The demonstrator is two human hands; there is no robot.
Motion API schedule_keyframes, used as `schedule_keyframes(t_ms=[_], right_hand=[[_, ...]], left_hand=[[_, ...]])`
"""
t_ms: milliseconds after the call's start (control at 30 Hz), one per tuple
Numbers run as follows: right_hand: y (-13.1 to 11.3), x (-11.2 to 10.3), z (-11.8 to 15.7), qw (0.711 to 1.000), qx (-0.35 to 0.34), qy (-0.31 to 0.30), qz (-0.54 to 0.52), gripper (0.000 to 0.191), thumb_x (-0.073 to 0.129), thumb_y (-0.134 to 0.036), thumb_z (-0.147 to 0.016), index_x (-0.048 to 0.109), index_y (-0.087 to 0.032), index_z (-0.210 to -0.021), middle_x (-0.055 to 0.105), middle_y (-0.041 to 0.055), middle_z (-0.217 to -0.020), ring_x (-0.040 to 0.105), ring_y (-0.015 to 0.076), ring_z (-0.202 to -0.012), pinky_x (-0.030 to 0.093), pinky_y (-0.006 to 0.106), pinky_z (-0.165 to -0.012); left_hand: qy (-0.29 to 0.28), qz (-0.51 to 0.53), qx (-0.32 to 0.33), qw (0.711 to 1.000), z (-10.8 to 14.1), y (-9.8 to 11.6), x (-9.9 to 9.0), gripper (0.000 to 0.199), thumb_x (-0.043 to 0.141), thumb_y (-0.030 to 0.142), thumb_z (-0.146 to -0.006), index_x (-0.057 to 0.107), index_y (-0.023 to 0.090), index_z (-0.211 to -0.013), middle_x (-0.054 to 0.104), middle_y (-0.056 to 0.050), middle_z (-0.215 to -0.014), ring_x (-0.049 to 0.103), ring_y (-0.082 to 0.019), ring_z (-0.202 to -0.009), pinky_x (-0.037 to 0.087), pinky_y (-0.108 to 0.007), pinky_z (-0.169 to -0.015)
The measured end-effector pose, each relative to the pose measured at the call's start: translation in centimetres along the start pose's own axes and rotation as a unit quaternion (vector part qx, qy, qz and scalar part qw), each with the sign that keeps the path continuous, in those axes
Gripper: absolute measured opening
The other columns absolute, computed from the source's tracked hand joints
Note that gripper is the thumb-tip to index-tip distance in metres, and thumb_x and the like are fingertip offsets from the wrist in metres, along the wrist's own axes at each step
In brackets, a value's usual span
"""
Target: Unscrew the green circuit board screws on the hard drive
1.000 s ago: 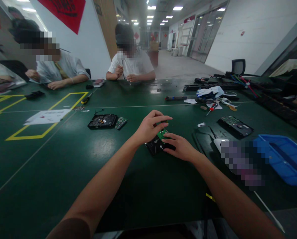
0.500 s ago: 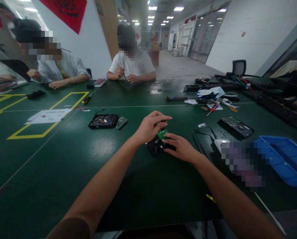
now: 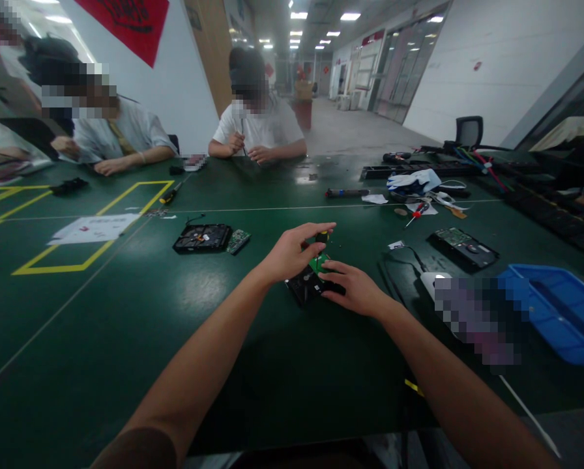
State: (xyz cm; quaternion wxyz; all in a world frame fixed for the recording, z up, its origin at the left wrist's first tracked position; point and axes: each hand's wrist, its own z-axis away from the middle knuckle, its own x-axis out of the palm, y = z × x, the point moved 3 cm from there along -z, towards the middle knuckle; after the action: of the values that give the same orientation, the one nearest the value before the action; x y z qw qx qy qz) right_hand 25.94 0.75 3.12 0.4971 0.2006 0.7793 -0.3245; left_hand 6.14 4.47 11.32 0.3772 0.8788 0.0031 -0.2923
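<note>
In front of me on the green table lies a small black hard drive [image 3: 302,286] with a green circuit board [image 3: 319,264] on its top. My left hand [image 3: 296,253] grips the short yellow-and-black handle of a screwdriver [image 3: 323,237] between thumb and fingers. The screwdriver stands about upright, its shaft pointing down at the board; its tip is hard to make out. My right hand [image 3: 354,290] grips the drive's right side, with fingers over the board's edge and thumb lower down at the side.
Left of my hands are an opened hard drive [image 3: 203,238] and a loose circuit board [image 3: 238,241]. To the right sit another hard drive [image 3: 463,248], a blue tray [image 3: 560,316], a cable [image 3: 414,255] and a red screwdriver [image 3: 417,213]. Two people sit across the table.
My left hand's fingers have shifted slightly on the screwdriver, and more of its handle shows. My right hand and the hard drive stay in place.
</note>
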Motion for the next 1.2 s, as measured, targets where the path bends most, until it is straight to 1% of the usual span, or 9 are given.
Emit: schedule_keyframes(t_ms=[100,267,367,500,567,667,867,1033,1200], right_hand=[[0.03,0.06,0.00,1.000,-0.004,0.001,-0.006,0.040,0.070,-0.036,-0.093,0.069,-0.024,-0.131,0.059,0.0111,-0.148,0.056,0.0331,-0.137,0.049,0.054,-0.112],[0.04,0.10,0.05,1.000,-0.001,0.005,-0.008,0.040,0.070,-0.036,-0.093,0.068,-0.025,-0.132,0.058,0.0105,-0.148,0.057,0.0331,-0.136,0.049,0.055,-0.111],[0.07,0.13,0.04,1.000,-0.002,0.003,-0.007,0.040,0.070,-0.037,-0.093,0.068,-0.025,-0.132,0.058,0.0107,-0.148,0.057,0.0334,-0.136,0.050,0.056,-0.111],[0.14,0.18,0.02,1.000,-0.004,0.001,-0.007,0.040,0.069,-0.037,-0.094,0.067,-0.025,-0.132,0.057,0.0104,-0.149,0.055,0.0334,-0.138,0.049,0.056,-0.112],[0.17,0.21,0.01,1.000,-0.005,0.000,-0.006,0.041,0.069,-0.037,-0.094,0.067,-0.025,-0.133,0.057,0.0106,-0.149,0.054,0.0333,-0.138,0.049,0.056,-0.112],[0.20,0.23,0.00,1.000,-0.002,0.002,-0.007,0.040,0.070,-0.037,-0.093,0.068,-0.025,-0.132,0.058,0.0106,-0.148,0.056,0.0331,-0.136,0.049,0.055,-0.111],[0.03,0.04,-0.03,1.000,-0.001,0.005,-0.013,0.040,0.070,-0.037,-0.093,0.069,-0.026,-0.131,0.059,0.0105,-0.147,0.058,0.0326,-0.134,0.050,0.054,-0.111],[-0.02,0.01,-0.02,1.000,-0.001,0.008,-0.014,0.040,0.071,-0.037,-0.092,0.069,-0.026,-0.131,0.059,0.0106,-0.147,0.057,0.0330,-0.135,0.050,0.055,-0.111],[0.10,0.12,0.01,1.000,-0.001,0.002,-0.010,0.040,0.070,-0.037,-0.093,0.069,-0.024,-0.131,0.060,0.0117,-0.146,0.057,0.0331,-0.135,0.049,0.055,-0.111]], left_hand=[[0.018,-0.045,0.004,0.999,0.02,0.13,-0.01,0.046,0.062,0.014,-0.097,0.060,0.029,-0.141,0.068,-0.006,-0.124,0.065,-0.018,-0.109,0.058,-0.030,-0.083],[0.058,-0.089,0.008,0.994,0.04,0.27,0.21,0.043,0.071,0.023,-0.094,0.064,0.027,-0.136,0.063,-0.006,-0.111,0.063,-0.016,-0.095,0.057,-0.028,-0.076],[0.030,-0.068,0.017,0.997,0.07,0.39,0.29,0.044,0.068,0.022,-0.095,0.062,0.027,-0.139,0.063,-0.007,-0.117,0.064,-0.016,-0.100,0.057,-0.028,-0.078],[-0.027,-0.019,0.020,0.999,0.14,0.45,0.18,0.057,0.051,0.012,-0.100,0.044,0.029,-0.154,0.064,-0.008,-0.130,0.066,-0.016,-0.106,0.059,-0.029,-0.081],[-0.018,-0.039,0.019,0.999,0.12,0.43,0.07,0.056,0.052,0.011,-0.100,0.046,0.028,-0.153,0.066,-0.007,-0.124,0.066,-0.016,-0.105,0.058,-0.031,-0.085],[0.023,-0.102,0.013,0.994,0.06,0.35,0.09,0.046,0.063,0.019,-0.098,0.057,0.026,-0.143,0.067,-0.006,-0.113,0.065,-0.018,-0.102,0.057,-0.034,-0.090],[0.046,-0.120,0.009,0.992,0.06,0.12,0.24,0.036,0.072,0.030,-0.094,0.067,0.024,-0.129,0.065,-0.006,-0.110,0.064,-0.016,-0.093,0.058,-0.030,-0.081],[0.051,-0.107,0.016,0.993,0.01,0.23,-0.15,0.036,0.068,0.025,-0.096,0.066,0.025,-0.132,0.064,-0.006,-0.110,0.064,-0.015,-0.094,0.058,-0.028,-0.077],[0.028,-0.082,0.014,0.996,-0.08,0.20,-0.04,0.044,0.053,0.011,-0.100,0.058,0.024,-0.142,0.066,-0.008,-0.127,0.065,-0.018,-0.109,0.059,-0.035,-0.092]])
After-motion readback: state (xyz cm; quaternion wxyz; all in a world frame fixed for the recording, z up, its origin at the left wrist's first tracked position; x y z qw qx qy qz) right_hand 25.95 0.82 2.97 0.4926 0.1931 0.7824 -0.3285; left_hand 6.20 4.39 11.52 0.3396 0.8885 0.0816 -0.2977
